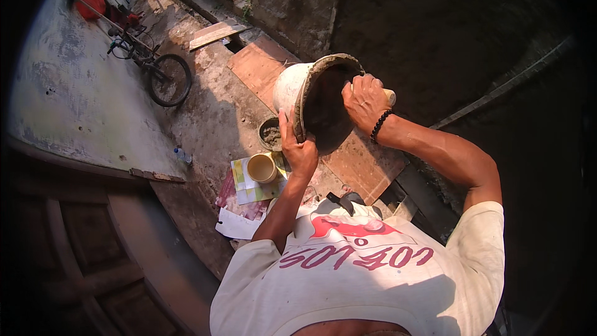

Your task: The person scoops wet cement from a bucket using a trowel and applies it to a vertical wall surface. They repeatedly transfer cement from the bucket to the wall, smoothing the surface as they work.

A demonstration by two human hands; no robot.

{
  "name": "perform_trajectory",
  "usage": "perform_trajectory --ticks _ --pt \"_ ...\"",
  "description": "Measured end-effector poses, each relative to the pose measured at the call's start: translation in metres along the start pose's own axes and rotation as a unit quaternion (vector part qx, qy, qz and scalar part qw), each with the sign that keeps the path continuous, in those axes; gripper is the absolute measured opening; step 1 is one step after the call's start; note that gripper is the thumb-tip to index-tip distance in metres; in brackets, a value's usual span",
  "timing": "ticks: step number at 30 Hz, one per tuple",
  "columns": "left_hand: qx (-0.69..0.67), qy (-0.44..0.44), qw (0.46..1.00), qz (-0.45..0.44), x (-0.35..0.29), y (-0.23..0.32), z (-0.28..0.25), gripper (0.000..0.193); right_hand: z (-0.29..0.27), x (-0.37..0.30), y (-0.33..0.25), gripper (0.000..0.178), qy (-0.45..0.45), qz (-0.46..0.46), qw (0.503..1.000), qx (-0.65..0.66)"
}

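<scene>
A pale, mortar-crusted bucket [290,84] is tilted on its side in front of me, its mouth turned toward the right. My left hand [300,150] grips its near rim, thumb and fingers on either side. At the bucket's mouth, my right hand [368,103] is closed around the pale rounded handle [390,97] of a tool. The tool's working end is hidden in the dark shade inside the bucket, so its kind does not show. Just left of the bucket stands a small dark tub [270,132] with grey, lumpy mortar in it.
A yellowish cup [262,168] stands on printed paper [244,190] near my left forearm. Brown boards [367,165] lie under and beyond the bucket. A bicycle [168,81] leans by the left wall, near a small plastic bottle [182,155]. A rough dark wall [429,25] rises at right.
</scene>
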State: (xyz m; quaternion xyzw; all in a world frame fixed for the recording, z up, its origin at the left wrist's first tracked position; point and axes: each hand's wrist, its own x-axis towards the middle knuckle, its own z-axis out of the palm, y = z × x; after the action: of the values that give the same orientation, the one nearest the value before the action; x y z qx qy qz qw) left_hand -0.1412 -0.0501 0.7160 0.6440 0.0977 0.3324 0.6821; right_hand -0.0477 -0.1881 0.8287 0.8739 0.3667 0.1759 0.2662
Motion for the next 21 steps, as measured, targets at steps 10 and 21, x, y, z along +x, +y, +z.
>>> perform_trajectory --ticks 10,21 --pt "0.007 -0.088 0.992 0.092 0.020 0.038 -0.007 0.064 0.024 0.002 0.016 0.014 -0.125 -0.108 0.985 0.057" --pt "0.189 -0.151 0.968 0.065 0.024 0.067 -0.019 0.070 0.115 -0.020 -0.012 0.026 -0.109 -0.087 0.844 0.518"
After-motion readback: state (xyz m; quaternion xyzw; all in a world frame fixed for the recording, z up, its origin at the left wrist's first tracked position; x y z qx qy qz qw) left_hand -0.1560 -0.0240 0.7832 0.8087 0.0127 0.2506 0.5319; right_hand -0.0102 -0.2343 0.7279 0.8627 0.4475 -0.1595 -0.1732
